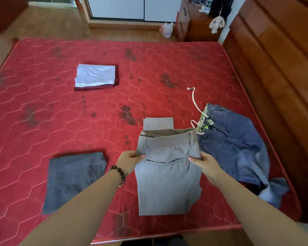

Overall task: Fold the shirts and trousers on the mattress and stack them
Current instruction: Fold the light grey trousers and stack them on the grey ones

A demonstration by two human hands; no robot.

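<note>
Grey-beige trousers (167, 180) lie folded over on the red mattress (60, 110), waistband away from me. My left hand (130, 161) pinches their left edge just below the waistband. My right hand (203, 163) pinches the right edge at the same height. Blue jeans (235, 148) with a white drawstring lie crumpled to the right, touching the trousers. A dark grey folded garment (73, 178) lies flat to the left. Further back, a folded white shirt sits on a folded maroon one as a small stack (96, 77).
A tall wooden headboard (274, 86) runs along the mattress's right side. Beyond the far edge are wooden floor, a white plastic bag (167, 29) and a wooden cabinet (199, 29). The mattress's near edge is just below my forearms.
</note>
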